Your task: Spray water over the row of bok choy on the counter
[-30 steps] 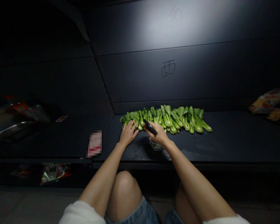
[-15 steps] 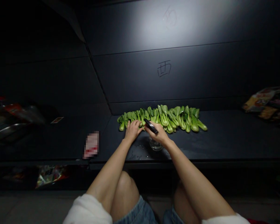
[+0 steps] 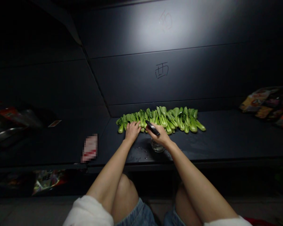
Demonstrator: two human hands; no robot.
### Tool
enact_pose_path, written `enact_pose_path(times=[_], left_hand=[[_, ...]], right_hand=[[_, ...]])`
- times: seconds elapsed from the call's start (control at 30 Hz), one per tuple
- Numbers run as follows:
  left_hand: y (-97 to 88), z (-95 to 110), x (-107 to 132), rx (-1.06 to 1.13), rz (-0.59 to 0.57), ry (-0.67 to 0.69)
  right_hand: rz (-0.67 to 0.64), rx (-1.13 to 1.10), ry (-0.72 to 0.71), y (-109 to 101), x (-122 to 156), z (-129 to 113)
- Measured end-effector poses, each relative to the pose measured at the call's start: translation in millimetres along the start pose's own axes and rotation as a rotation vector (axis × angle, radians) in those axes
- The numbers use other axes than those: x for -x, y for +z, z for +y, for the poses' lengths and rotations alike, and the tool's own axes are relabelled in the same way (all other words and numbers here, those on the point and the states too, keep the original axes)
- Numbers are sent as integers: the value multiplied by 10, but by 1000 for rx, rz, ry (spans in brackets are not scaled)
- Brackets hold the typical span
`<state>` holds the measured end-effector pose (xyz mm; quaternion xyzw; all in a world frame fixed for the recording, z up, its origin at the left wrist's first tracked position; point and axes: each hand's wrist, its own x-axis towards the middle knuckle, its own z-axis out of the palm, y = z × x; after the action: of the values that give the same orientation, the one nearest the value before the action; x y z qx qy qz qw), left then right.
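Observation:
A row of green bok choy [image 3: 171, 121] lies along the shelf, leaves toward the back panel and pale stem ends toward me. My right hand [image 3: 160, 135] is closed round the neck of a spray bottle [image 3: 158, 147] with a black trigger head and a clear body. The bottle stands upright at the shelf's front, its nozzle pointing toward the bok choy. At the left part of the row, my left hand [image 3: 132, 131] rests with its fingers extended over the stem ends. Its fingertips touch the bok choy and partly hide it.
Water drops dot the dark shelf [image 3: 223, 135] in front of the vegetables. Packaged goods [image 3: 270, 103] lie at the far right. On the left are a pixelated pink-and-white item [image 3: 89, 147], a small card [image 3: 54, 123] and blurred packages [image 3: 14, 116]. A snack bag [image 3: 47, 180] sits lower down.
The view has shifted slightly, so the shelf and bok choy appear a little farther left. My left thumb has drawn in toward the fingers. My right hand keeps holding the spray bottle.

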<state>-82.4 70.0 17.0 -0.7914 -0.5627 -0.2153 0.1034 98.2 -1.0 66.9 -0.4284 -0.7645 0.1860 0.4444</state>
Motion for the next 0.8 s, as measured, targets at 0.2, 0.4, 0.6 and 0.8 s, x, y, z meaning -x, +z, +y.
enact_pose_path(times=[0.2,0.4,0.6,0.8], left_hand=[[-130,-23,-47,-74,17,-49],[-248,-145,26,-86,114,-192],[-274,-105,38,-139,39,-282],[-143,-220,-144,240,141,-538]], right_hand=[[-1,4,-2,-4,4,12],[-1,5,8,-6,10,-3],[2,12,16,7,11,1],[-1,10,22,2,-15,28]])
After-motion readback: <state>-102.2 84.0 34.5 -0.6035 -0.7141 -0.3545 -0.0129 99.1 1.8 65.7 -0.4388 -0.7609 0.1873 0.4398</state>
